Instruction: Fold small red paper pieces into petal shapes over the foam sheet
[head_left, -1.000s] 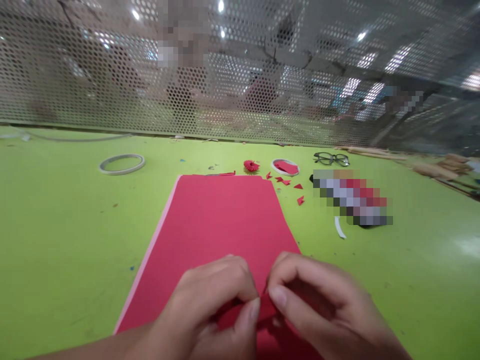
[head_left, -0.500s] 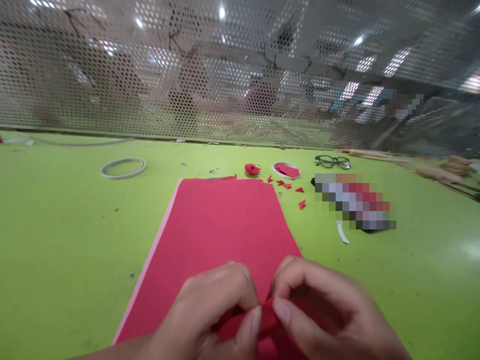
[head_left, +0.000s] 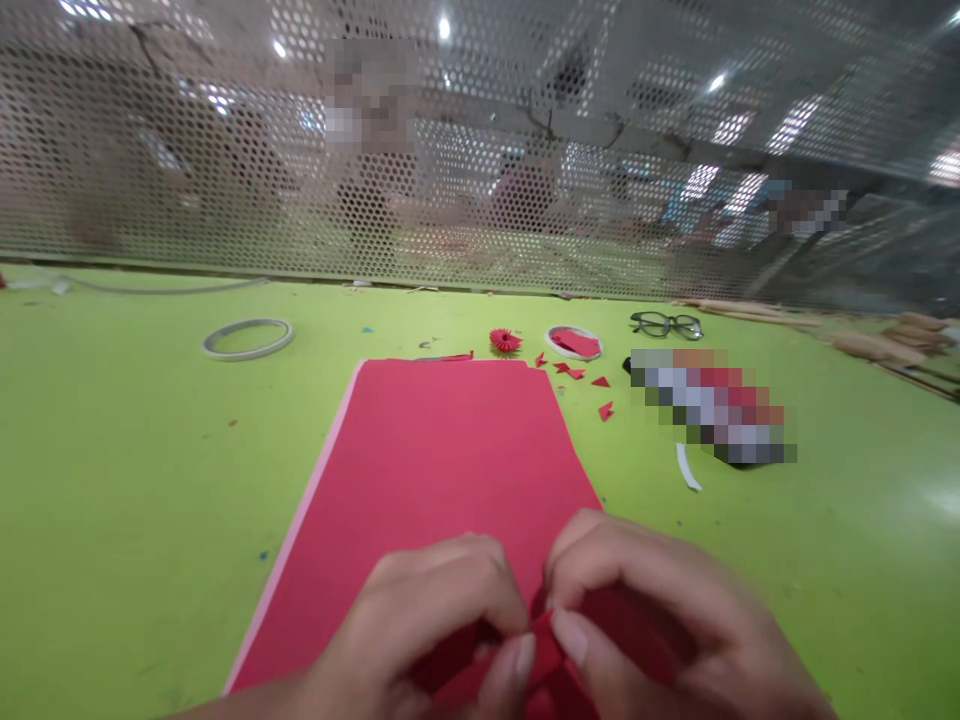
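Both hands are near the bottom of the head view, over the near end of a stack of red paper sheets. My left hand pinches a small red paper piece between thumb and bent fingers. From the other side my right hand grips the same piece, its thumb close to the left thumb. The fingers hide much of the piece, so its shape is unclear.
Beyond the stack lie a red pleated rosette, a tape ring holding red paper and red scraps. Glasses and a blurred-out pouch are right. Another tape ring is left. A perforated metal screen stands behind.
My left hand has shifted slightly right and down, its thumb now closer to the right thumb. The red piece between the fingertips has tilted a little.
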